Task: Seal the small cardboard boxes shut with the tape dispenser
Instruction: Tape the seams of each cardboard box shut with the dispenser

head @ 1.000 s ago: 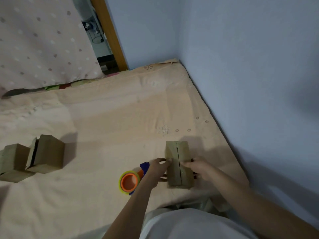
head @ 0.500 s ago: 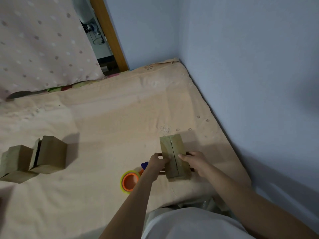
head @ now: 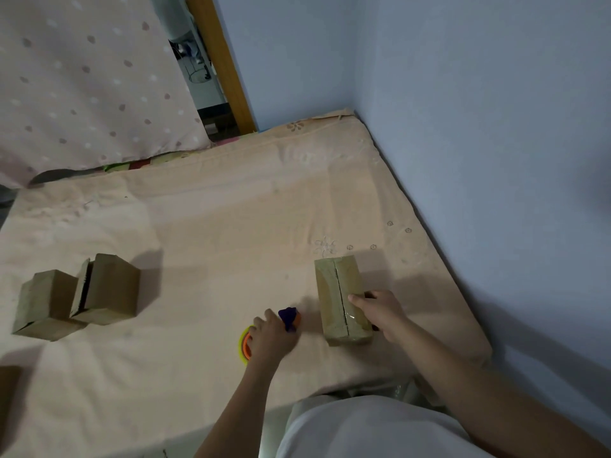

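So everything sits on the bed (head: 205, 226), which is jammed into the corner of two blue walls (head: 479, 127), so there's no room off the far and right edges. Loads of open sheet in the middle though. Two boxes (head: 79, 295) wait near the left edge, touching, one with a flap gaping, out of the way until their turn I guess. The box (head: 340, 302) being worked on lies near the right edge, seam up. Right hand (head: 380, 312) steadies it, fingers curled over its top and side. Left hand (head: 271, 335) lies over the tape dispenser (head: 264, 332) just beside it; can't tell if those fingers have closed on it yet.
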A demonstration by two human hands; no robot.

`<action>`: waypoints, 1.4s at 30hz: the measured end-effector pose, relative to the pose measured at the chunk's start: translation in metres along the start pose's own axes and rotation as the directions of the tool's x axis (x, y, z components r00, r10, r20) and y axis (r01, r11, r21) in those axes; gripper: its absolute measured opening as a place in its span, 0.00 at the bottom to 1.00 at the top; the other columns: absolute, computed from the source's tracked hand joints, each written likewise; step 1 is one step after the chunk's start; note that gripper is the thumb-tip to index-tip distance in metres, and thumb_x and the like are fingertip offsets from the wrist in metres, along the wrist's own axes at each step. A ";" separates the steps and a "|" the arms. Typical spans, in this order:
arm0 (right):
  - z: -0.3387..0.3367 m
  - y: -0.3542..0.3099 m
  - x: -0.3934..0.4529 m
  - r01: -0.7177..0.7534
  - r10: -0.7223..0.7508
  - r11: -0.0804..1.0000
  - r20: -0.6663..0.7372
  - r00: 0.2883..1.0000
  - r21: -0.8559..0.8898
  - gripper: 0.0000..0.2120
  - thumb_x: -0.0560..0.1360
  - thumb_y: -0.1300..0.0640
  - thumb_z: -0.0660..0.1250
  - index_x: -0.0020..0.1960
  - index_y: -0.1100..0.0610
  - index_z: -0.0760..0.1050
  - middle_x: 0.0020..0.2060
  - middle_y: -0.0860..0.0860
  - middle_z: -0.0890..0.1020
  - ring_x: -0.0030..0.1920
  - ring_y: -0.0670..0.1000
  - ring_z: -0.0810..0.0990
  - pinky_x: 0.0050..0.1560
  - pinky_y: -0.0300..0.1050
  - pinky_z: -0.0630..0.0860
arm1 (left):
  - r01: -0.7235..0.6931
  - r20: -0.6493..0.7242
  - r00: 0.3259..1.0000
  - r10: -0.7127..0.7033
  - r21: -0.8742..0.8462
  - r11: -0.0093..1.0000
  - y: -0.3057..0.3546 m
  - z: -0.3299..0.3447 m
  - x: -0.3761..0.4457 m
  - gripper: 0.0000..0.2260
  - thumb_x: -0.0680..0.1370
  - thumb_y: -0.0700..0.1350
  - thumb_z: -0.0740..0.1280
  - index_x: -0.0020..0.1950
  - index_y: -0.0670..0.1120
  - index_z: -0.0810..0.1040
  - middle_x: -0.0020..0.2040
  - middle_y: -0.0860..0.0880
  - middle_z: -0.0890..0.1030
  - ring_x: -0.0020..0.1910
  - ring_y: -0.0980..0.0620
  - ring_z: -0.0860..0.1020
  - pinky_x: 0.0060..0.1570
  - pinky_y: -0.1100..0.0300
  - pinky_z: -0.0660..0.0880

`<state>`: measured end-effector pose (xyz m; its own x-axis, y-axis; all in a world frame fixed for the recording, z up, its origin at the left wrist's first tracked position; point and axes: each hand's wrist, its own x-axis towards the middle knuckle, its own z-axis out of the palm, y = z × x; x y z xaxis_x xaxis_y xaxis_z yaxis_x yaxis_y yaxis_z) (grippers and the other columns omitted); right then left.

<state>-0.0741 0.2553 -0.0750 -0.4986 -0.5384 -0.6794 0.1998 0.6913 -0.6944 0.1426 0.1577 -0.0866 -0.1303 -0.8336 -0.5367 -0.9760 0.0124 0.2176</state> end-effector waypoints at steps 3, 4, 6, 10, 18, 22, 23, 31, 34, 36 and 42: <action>0.000 0.000 -0.002 0.007 -0.008 0.999 -0.018 1.000 -0.034 0.12 0.72 0.46 0.74 0.46 0.55 0.84 0.42 0.51 0.87 0.44 0.54 0.86 0.52 0.56 0.83 | 0.092 0.004 0.996 -0.094 0.145 0.985 -0.020 0.013 0.003 0.35 0.76 0.68 0.62 0.68 0.40 0.66 0.66 0.41 0.73 0.67 0.40 0.71 0.64 0.49 0.68; -0.001 -0.001 -0.003 0.011 -0.012 0.999 -0.024 1.000 -0.047 0.12 0.72 0.46 0.74 0.46 0.55 0.83 0.42 0.51 0.86 0.44 0.54 0.85 0.51 0.54 0.83 | 0.089 0.002 0.996 -0.091 0.144 0.986 -0.024 0.016 0.006 0.34 0.76 0.66 0.63 0.67 0.39 0.68 0.62 0.43 0.76 0.63 0.42 0.75 0.60 0.51 0.71; -0.001 -0.002 -0.005 0.023 -0.025 0.997 -0.027 0.999 -0.075 0.13 0.74 0.45 0.73 0.47 0.55 0.83 0.43 0.51 0.86 0.45 0.54 0.85 0.47 0.47 0.82 | 0.051 -0.033 0.998 -0.047 0.105 0.993 -0.028 0.020 0.009 0.24 0.77 0.62 0.66 0.55 0.40 0.73 0.44 0.48 0.79 0.43 0.49 0.79 0.40 0.59 0.73; -0.002 -0.003 -0.010 0.038 -0.045 0.990 -0.045 0.998 -0.136 0.14 0.76 0.44 0.71 0.49 0.55 0.83 0.44 0.51 0.85 0.43 0.51 0.83 0.35 0.40 0.73 | 0.007 -0.032 0.999 -0.006 0.036 0.999 -0.029 0.019 0.006 0.19 0.80 0.53 0.66 0.33 0.45 0.67 0.28 0.51 0.69 0.25 0.54 0.68 0.22 0.62 0.58; -0.008 -0.024 -0.024 0.198 -0.262 0.950 -0.274 0.925 -0.240 0.19 0.80 0.51 0.66 0.65 0.62 0.76 0.62 0.56 0.81 0.64 0.58 0.78 0.62 0.47 0.72 | -0.078 0.066 0.993 0.095 -0.228 0.971 -0.017 -0.043 0.003 0.13 0.79 0.47 0.63 0.36 0.44 0.69 0.33 0.47 0.74 0.32 0.47 0.72 0.33 0.58 0.65; -0.007 -0.059 -0.044 0.390 -0.424 0.904 -0.246 0.872 -0.175 0.11 0.81 0.58 0.63 0.60 0.57 0.80 0.56 0.51 0.83 0.58 0.51 0.80 0.57 0.39 0.72 | -0.147 0.039 0.983 0.177 -0.398 0.905 0.000 -0.081 -0.014 0.15 0.72 0.54 0.60 0.34 0.45 0.63 0.28 0.47 0.69 0.29 0.48 0.66 0.35 0.56 0.61; -0.005 -0.065 -0.046 0.391 -0.413 0.909 -0.186 0.891 -0.147 0.10 0.80 0.58 0.64 0.57 0.55 0.82 0.53 0.49 0.84 0.55 0.49 0.81 0.58 0.41 0.74 | -0.169 0.045 0.977 0.206 -0.417 0.893 0.005 -0.087 -0.019 0.15 0.74 0.53 0.60 0.33 0.45 0.64 0.27 0.48 0.70 0.28 0.49 0.67 0.34 0.57 0.62; 0.002 -0.074 -0.073 0.041 -0.112 0.979 0.354 0.928 0.201 0.09 0.80 0.60 0.67 0.58 0.62 0.79 0.52 0.59 0.84 0.51 0.55 0.85 0.49 0.48 0.84 | -0.300 0.098 0.928 0.360 -0.376 0.877 0.026 -0.113 -0.037 0.14 0.69 0.54 0.57 0.36 0.43 0.65 0.32 0.45 0.72 0.33 0.48 0.68 0.38 0.53 0.63; -0.004 -0.071 -0.075 -0.048 -0.081 0.951 0.395 0.915 0.306 0.08 0.79 0.62 0.69 0.57 0.63 0.79 0.51 0.61 0.85 0.51 0.57 0.86 0.48 0.49 0.84 | -0.298 0.102 0.926 0.363 -0.393 0.870 0.028 -0.114 -0.043 0.13 0.69 0.54 0.57 0.35 0.44 0.66 0.30 0.48 0.73 0.32 0.49 0.69 0.38 0.55 0.64; -0.007 -0.068 -0.075 -0.055 -0.073 0.947 0.380 0.922 0.316 0.09 0.78 0.64 0.69 0.57 0.65 0.79 0.51 0.61 0.85 0.50 0.58 0.86 0.46 0.49 0.84 | -0.298 0.113 0.923 0.369 -0.398 0.868 0.029 -0.114 -0.046 0.13 0.69 0.54 0.57 0.35 0.44 0.67 0.31 0.48 0.74 0.33 0.50 0.70 0.38 0.55 0.65; -0.002 -0.059 -0.075 0.017 -0.051 0.987 0.208 0.977 0.159 0.11 0.78 0.68 0.68 0.60 0.68 0.77 0.47 0.60 0.85 0.41 0.56 0.87 0.39 0.46 0.84 | -0.327 0.141 0.909 0.393 -0.343 0.880 0.034 -0.111 -0.049 0.21 0.72 0.59 0.59 0.39 0.40 0.75 0.35 0.45 0.81 0.34 0.50 0.75 0.39 0.56 0.68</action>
<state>-0.0501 0.2555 0.0177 -0.3213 -0.6613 -0.6778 0.3230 0.5964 -0.7349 0.1354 0.1378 0.0374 -0.5264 -0.6750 -0.5170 -0.7566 0.0945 0.6470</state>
